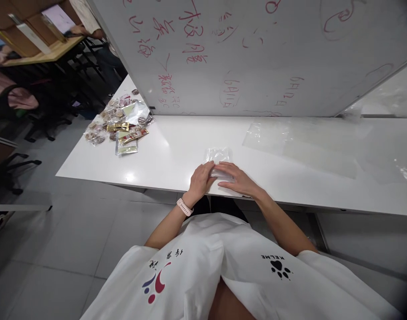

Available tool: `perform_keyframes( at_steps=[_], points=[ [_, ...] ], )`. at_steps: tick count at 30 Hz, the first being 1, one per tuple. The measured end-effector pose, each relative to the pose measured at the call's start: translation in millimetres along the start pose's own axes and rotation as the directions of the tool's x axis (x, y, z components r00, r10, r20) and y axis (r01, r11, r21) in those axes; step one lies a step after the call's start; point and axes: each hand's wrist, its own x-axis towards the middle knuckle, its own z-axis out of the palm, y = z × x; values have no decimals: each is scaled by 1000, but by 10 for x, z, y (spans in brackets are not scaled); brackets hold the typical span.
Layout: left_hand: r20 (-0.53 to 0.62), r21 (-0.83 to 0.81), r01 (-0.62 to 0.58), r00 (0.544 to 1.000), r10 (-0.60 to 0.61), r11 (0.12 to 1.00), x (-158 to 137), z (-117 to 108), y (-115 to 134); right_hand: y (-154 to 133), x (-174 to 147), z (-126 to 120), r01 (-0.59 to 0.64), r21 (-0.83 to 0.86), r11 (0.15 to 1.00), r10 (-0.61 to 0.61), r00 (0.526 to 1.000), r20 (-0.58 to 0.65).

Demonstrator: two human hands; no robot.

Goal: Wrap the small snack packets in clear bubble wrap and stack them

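Note:
A small clear plastic bag (218,154), shiny and wrinkled, lies flat on the white table near its front edge. My left hand (199,181) is closed at the bag's left side, fingertips on the plastic. From the right, my right hand (238,178) reaches over the bag's near part with its fingers stretched out and the thumb apart from them. Between the two hands a strip of the plastic shows; the rest of the near edge is partly hidden by my fingers.
On the white table (176,160), several small wrapped packets (114,120) are heaped at the left end. Large clear plastic sheets (316,146) lie to the right. A whiteboard (256,58) with red writing stands behind. Other people sit at a wooden desk (61,49) far left.

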Motion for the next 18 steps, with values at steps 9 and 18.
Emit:
perform_keyframes(
  at_steps=[9, 18],
  points=[
    [242, 89, -24, 970, 2, 996, 217, -176, -105, 147, -179, -153, -9, -57, 998, 12, 998, 54],
    [234, 24, 338, 913, -334, 941, 823, -177, -152, 266, 246, -161, -399, 29, 917, 395, 890, -227]
  ],
)
